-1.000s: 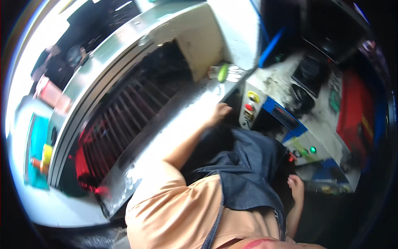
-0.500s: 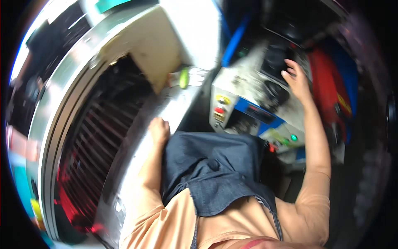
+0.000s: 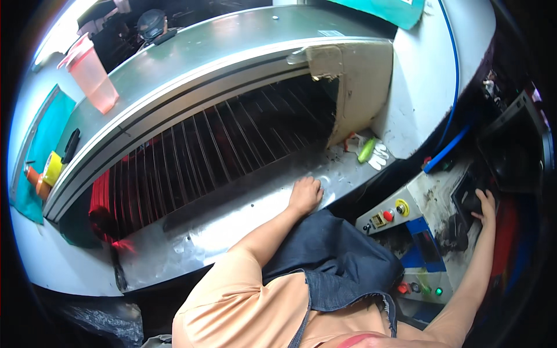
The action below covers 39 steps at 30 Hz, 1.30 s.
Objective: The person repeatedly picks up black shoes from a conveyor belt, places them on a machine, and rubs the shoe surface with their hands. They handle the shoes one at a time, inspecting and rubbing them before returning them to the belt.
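Observation:
My left hand (image 3: 306, 195) rests on the bare metal ledge (image 3: 214, 238) of a large machine. Its fingers are curled in, and nothing shows in them. At the right, my right hand (image 3: 486, 207) is stretched out over a grubby white control console (image 3: 432, 194). Thumb and fingers are apart there, beside a flat black device (image 3: 464, 194) that looks like a keyboard, partly hidden by the hand. I see no object held in that hand. Red and yellow buttons (image 3: 395, 211) sit on the console's near panel.
Beyond the ledge lies a dark bed of metal slats (image 3: 214, 136) with red light at its left end. A green object (image 3: 366, 149) and a white glove (image 3: 379, 155) lie at the ledge's right end. A pink jug (image 3: 93, 78) and yellow tape roll (image 3: 53, 168) stand left.
The view has swung left, bringing more of the slatted machine into sight and putting the console further right. My left hand stays on the ledge; my right hand stays over the console.

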Each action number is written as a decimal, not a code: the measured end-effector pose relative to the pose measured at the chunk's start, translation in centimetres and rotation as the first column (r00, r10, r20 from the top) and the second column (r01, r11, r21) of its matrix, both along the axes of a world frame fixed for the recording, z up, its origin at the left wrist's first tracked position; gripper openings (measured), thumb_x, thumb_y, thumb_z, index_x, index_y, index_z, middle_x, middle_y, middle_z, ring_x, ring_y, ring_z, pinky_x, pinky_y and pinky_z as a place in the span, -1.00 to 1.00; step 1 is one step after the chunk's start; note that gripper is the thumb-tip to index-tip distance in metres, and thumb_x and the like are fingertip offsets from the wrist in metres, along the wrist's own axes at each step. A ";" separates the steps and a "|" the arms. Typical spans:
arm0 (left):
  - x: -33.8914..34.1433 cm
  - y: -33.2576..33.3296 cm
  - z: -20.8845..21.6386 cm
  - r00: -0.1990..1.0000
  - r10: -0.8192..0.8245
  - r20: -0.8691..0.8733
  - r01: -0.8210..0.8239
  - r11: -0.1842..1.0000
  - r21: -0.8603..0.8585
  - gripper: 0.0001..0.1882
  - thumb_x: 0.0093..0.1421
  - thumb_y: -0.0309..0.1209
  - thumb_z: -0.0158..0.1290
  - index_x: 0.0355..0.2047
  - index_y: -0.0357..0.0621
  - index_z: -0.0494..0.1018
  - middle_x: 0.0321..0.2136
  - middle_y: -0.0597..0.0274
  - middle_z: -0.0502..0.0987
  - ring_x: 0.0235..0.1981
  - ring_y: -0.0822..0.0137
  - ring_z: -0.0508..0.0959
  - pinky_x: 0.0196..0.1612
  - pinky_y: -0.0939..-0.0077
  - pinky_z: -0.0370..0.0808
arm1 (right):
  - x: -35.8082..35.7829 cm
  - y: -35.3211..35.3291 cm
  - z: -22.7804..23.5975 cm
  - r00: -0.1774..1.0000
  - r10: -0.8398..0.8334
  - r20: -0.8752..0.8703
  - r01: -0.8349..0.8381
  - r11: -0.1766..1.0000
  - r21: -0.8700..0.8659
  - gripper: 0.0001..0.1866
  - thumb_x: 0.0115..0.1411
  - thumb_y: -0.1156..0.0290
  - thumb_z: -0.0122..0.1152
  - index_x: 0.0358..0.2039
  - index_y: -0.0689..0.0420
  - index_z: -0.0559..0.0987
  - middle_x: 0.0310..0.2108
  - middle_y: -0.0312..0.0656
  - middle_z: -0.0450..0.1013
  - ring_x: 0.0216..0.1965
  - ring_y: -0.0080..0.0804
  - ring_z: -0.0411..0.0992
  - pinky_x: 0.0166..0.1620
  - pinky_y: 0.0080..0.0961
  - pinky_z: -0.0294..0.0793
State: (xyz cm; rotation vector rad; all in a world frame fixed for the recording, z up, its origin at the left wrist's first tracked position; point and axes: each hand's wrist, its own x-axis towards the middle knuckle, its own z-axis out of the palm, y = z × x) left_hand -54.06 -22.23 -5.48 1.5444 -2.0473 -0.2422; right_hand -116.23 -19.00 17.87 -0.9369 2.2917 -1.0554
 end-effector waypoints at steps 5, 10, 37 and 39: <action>0.1 0.0 0.1 0.999 0.004 -0.036 -0.003 1.000 0.011 -0.79 0.20 -0.23 0.09 -0.37 -0.12 0.50 -0.31 0.07 0.50 -0.14 0.04 0.50 -0.09 0.09 0.41 | 1.4 7.0 2.2 0.787 0.156 0.596 0.178 0.869 -0.462 -0.32 0.12 -0.13 0.31 0.15 0.00 0.48 0.05 -0.27 0.48 -0.03 -0.34 0.50 -0.17 -0.22 0.56; 0.2 0.4 0.8 0.853 -0.161 -0.496 0.165 0.986 -0.037 -0.79 0.17 -0.29 0.17 -0.37 -0.20 0.51 -0.36 0.04 0.54 -0.25 0.05 0.52 -0.11 0.19 0.46 | 13.0 14.5 0.4 0.717 0.355 0.599 0.143 0.767 -0.626 -0.36 0.27 -0.05 0.14 0.24 0.05 0.38 0.19 -0.23 0.40 0.12 -0.26 0.42 -0.05 -0.08 0.58; 39.8 14.1 5.8 -0.065 0.616 -0.785 -0.396 0.707 0.587 -0.72 0.04 -0.21 0.31 -0.24 0.04 0.63 -0.52 0.38 0.52 -0.61 0.43 0.44 -0.51 0.45 0.39 | 35.8 12.1 -10.9 0.536 0.766 0.354 -0.769 0.616 -0.169 -0.49 0.44 0.11 0.01 0.21 0.24 0.42 0.06 -0.14 0.46 0.00 -0.43 0.46 -0.07 -0.51 0.55; 46.5 14.6 3.2 0.004 0.500 -0.866 -0.535 0.733 0.420 -0.59 -0.03 -0.24 0.31 -0.13 -0.03 0.60 -0.34 0.25 0.60 -0.42 0.33 0.59 -0.38 0.42 0.54 | 35.5 12.6 -10.7 0.609 0.714 0.346 -0.722 0.679 -0.131 -0.59 0.41 0.26 0.09 0.16 0.22 0.47 0.02 -0.15 0.48 -0.04 -0.43 0.49 -0.10 -0.50 0.57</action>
